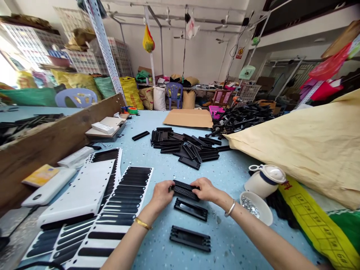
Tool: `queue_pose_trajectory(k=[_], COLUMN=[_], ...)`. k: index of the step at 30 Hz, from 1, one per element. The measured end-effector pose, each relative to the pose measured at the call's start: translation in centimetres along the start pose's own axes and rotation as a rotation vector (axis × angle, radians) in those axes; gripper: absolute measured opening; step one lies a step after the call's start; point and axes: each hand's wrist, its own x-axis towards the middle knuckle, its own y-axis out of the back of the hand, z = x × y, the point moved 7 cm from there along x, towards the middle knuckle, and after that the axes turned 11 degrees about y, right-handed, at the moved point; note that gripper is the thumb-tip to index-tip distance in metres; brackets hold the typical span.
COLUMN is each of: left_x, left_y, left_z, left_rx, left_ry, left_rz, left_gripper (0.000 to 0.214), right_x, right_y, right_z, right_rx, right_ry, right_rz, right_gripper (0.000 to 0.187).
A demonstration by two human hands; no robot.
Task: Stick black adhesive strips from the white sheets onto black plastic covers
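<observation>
My left hand [162, 194] and my right hand [207, 189] grip the two short ends of a black plastic part [184, 190]. Its upper face has a fine cross-hatched texture and a lengthwise groove; whether it is one piece or two side by side, I cannot tell. Just nearer to me lies a slim black frame-like piece [191, 215]. Closer still rests another black plastic piece [189, 245] with notched ends. Beyond my hands spreads a loose pile of black plastic parts [185, 146] on the blue speckled table [157, 251].
Sheets of black adhesive strips [132, 187] and a white panel [84, 187] lie at left beside a wooden board [56, 138]. On the right are a white lidded mug [260, 183] and a bowl [267, 215] of small shiny pieces. Cardboard [188, 118] lies farther back.
</observation>
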Motion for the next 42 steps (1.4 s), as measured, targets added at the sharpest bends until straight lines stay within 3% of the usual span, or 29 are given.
queue_pose_trajectory(k=[5,10,13,16,20,25,31,37,42], left_x=[-0.7,-0.7,-1.2,-2.1,-2.9,-2.7,-1.8,-2.3,-6.5], left_y=[-0.1,-1.0,-0.7,-0.4,0.2,1.0,1.1,2.1,3.3], left_z=[1.7,3.2,3.0,2.7,2.2,1.1,0.6,1.5,1.8], left_rx=[0.177,0.290,0.317,0.306,0.231,0.126,0.054,0.065,0.159], left_ry=[-0.108,-0.190,-0.189,-0.187,-0.199,-0.178,-0.122,-0.071,-0.118], left_rz=[-0.031,-0.168,-0.187,-0.197,-0.218,-0.207,-0.155,-0.065,-0.002], left_gripper=[0.069,0.030,0.019,0.024,0.040,0.059,0.049,0.042,0.032], right_x=[-0.5,-3.5,-6.3,-8.1,-8.8,-8.7,-9.1,-8.9,-7.7], right_y=[0.1,1.2,-0.1,-2.3,-4.1,-4.9,-4.7,-4.2,-5.2], right_z=[-0.8,0.9,0.4,-1.3,-2.9,-3.0,-2.1,-1.9,-1.5], right_rx=[-0.004,-0.073,-0.076,-0.045,-0.025,0.028,0.159,0.318,0.563], right_ry=[0.022,-0.170,-0.196,-0.145,-0.136,-0.091,-0.041,-0.083,-0.183], right_rz=[0.004,0.101,0.086,0.084,0.192,0.313,0.381,0.330,0.123], right_gripper=[0.025,0.032,0.030,0.025,0.016,0.016,0.021,0.012,0.021])
